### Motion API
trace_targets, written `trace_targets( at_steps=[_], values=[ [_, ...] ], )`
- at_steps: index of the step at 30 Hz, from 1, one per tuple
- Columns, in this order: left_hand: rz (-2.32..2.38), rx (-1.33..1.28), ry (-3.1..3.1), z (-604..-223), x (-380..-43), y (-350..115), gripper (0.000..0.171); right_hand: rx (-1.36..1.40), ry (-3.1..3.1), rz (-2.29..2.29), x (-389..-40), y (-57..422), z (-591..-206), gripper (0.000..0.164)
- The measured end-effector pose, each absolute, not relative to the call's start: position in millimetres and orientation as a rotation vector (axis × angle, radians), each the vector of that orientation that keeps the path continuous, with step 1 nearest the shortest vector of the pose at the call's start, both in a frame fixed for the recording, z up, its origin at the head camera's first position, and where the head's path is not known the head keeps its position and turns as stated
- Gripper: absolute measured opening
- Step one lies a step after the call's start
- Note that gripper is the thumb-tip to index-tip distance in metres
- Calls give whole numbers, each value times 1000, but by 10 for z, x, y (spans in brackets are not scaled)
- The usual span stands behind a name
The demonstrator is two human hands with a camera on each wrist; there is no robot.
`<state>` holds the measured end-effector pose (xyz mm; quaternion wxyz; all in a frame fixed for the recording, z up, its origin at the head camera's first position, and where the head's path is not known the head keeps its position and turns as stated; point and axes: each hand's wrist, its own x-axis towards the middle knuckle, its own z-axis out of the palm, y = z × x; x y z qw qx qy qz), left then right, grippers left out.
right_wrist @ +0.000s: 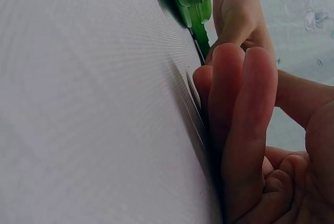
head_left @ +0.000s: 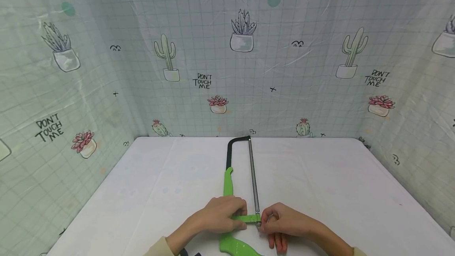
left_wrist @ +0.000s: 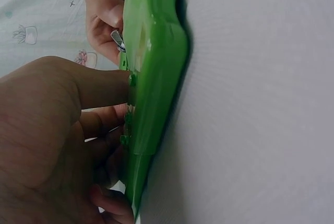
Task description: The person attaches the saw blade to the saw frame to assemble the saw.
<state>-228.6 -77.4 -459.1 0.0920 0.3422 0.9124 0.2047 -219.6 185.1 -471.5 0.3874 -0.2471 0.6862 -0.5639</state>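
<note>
A hacksaw (head_left: 228, 185) with a green handle and a black front frame lies on the white table, its bow pointing away from me. Its blade (head_left: 253, 177) runs along the right side to a green cross arm (head_left: 249, 218). My left hand (head_left: 221, 213) grips the green frame where the cross arm joins it, thumb and fingers on either side. At the arm's right end, my right hand (head_left: 286, 221) pinches a small metal wing nut (left_wrist: 117, 37) between thumb and forefinger. The other right fingers extend low beside the table, close to the camera in the right wrist view.
The white table (head_left: 320, 177) reaches back to a cloth backdrop (head_left: 284, 62) printed with potted cacti, which also rises on both sides. Part of a dark object (head_left: 184, 252) shows at the bottom edge, by the left forearm.
</note>
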Motion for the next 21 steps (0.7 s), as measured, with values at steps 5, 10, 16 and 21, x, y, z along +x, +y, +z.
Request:
trace_targets(
  at_steps=[5, 10, 16, 21],
  values=[
    [600, 1018, 2709, -4587, -2284, -775, 16, -603, 1753, -1437, -2184, 1839, -4714, 22],
    [602, 1017, 2709, -4587, -2282, -774, 16, -600, 1753, -1442, -2184, 1836, -4730, 26],
    [606, 1014, 2715, -4588, -2279, -769, 15, -592, 1763, -1447, -2190, 1827, -4740, 26],
    [608, 1028, 2722, -4608, -2285, -770, 15, -576, 1781, -1441, -2187, 1817, -4729, 26]
  ],
)
